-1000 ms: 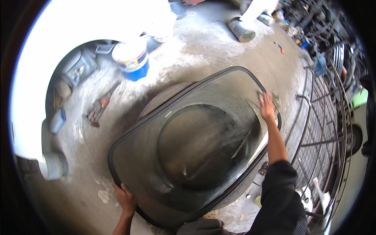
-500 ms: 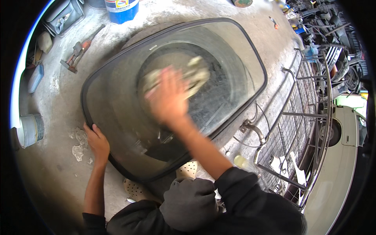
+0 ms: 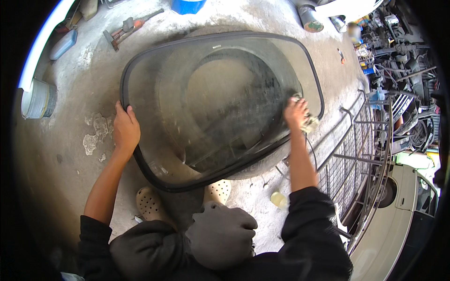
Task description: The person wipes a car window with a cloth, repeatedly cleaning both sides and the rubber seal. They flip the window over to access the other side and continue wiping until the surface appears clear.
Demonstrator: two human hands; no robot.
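A large car window pane (image 3: 145, 84), edged with a black rubber seal (image 3: 151, 175), lies tilted in front of me. Through the glass shows a tyre (image 3: 276, 70) beneath it. My left hand (image 3: 125, 130) is closed on the seal at the pane's left edge, thumb on top and the other fingers partly hidden. At the pane's right end, my right hand (image 3: 295, 114) presses down on a crumpled pale cloth (image 3: 310, 124), which sticks out beside the fingers, close to the seal. Dusty smears show on the glass.
To the right stands a metal mesh rack (image 3: 349, 164), with a light-coloured vehicle (image 3: 398, 225) beyond. Piled parts (image 3: 403, 51) fill the far right. A hammer (image 3: 126, 33), blue bucket (image 3: 187, 5) and grey bucket (image 3: 40, 100) sit far and left. A pale plastic container (image 3: 279, 200) lies nearby.
My right hand has swept the cloth from the middle of the glass to its right edge. My left hand still holds the left edge; the view has shifted.
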